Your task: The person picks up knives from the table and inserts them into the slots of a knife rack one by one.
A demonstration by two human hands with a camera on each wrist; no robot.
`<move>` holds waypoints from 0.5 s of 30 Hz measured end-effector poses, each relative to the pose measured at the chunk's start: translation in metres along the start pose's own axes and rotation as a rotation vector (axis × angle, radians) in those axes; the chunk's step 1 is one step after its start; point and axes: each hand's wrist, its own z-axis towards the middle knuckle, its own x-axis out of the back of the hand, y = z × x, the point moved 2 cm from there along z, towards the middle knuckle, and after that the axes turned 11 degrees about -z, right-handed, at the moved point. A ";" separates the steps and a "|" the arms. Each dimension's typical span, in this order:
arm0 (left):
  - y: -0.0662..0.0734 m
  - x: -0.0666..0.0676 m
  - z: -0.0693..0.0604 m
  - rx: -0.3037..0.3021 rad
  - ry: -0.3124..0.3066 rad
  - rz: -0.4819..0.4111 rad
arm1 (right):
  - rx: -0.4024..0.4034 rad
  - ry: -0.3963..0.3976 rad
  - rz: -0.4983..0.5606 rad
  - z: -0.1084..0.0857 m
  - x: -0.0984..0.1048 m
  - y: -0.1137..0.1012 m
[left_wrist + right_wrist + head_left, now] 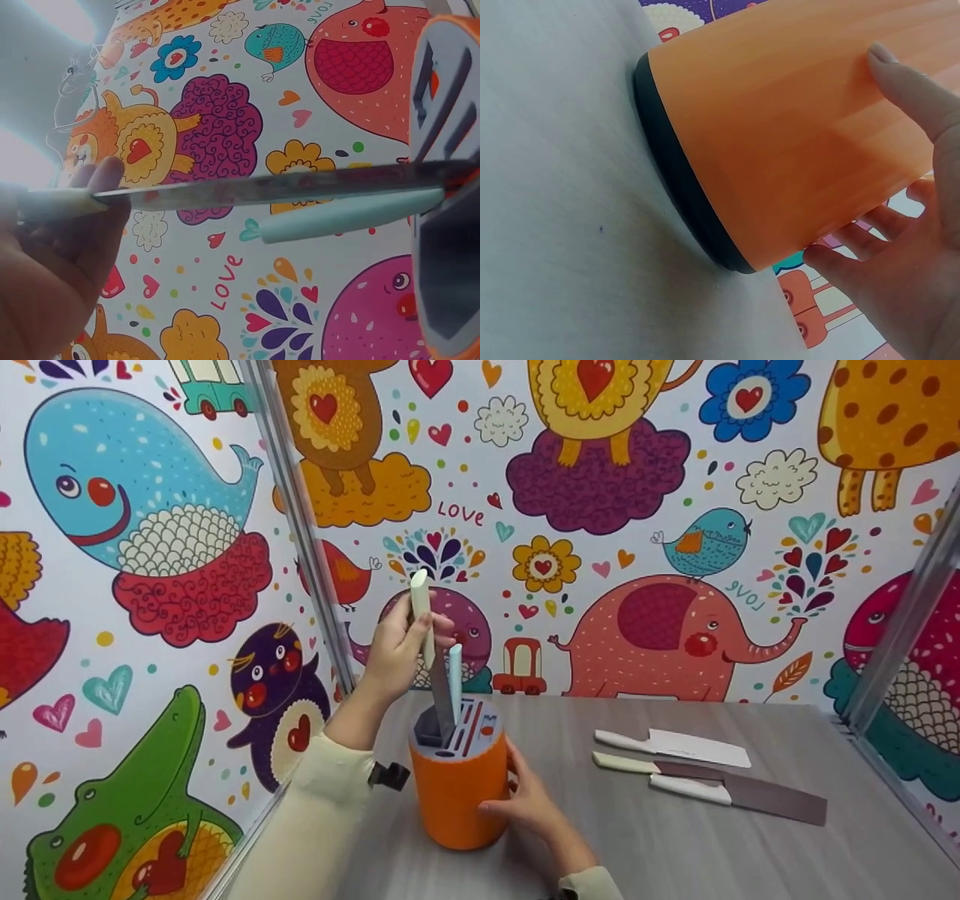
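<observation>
An orange knife block (461, 799) with a grey slotted top stands upright on the table. My left hand (401, 649) pinches the pale green handle of a knife (421, 607), its blade pointing down with the tip at the slots. In the left wrist view that blade (300, 187) reaches the block's top. A light blue handle (455, 675) stands up from the block beside the blade. My right hand (536, 802) grips the side of the block, thumb on the near face and fingers round the right side, as the right wrist view shows on the orange wall (780, 135).
On the table (570, 847) to the right lie a white-handled cleaver (697, 746), a knife with a pale green handle (622, 763) and a dark-bladed cleaver (780, 799). Patterned panels (480, 555) stand behind and at the left.
</observation>
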 end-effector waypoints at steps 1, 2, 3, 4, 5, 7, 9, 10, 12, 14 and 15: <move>-0.001 0.000 -0.001 0.004 -0.002 -0.003 | 0.001 -0.002 0.000 0.000 0.000 0.000; -0.003 0.000 -0.002 0.007 -0.002 -0.003 | 0.003 -0.004 0.001 0.000 0.000 0.000; -0.004 0.000 -0.003 0.009 -0.002 0.000 | 0.004 -0.006 0.001 -0.001 0.000 0.000; -0.006 -0.001 -0.004 0.011 -0.003 0.000 | 0.005 -0.007 0.003 -0.001 0.000 -0.001; -0.008 -0.001 -0.004 0.012 -0.003 0.004 | 0.009 -0.008 0.000 -0.001 0.000 -0.001; -0.013 -0.002 -0.006 0.008 -0.004 0.005 | 0.015 -0.010 -0.002 -0.002 0.000 -0.001; -0.016 -0.004 -0.008 0.013 -0.005 0.007 | 0.021 -0.013 -0.007 -0.002 0.000 -0.002; -0.018 -0.004 -0.009 0.016 -0.006 0.005 | 0.021 -0.014 -0.010 -0.002 0.000 -0.002; -0.020 -0.005 -0.010 0.019 -0.009 0.007 | 0.022 -0.013 -0.014 -0.002 0.001 -0.002; -0.023 -0.007 -0.011 0.024 -0.011 0.008 | 0.018 -0.009 -0.015 -0.002 0.002 -0.002; -0.024 -0.007 -0.011 0.024 -0.014 0.008 | 0.014 -0.006 -0.016 -0.002 0.003 -0.001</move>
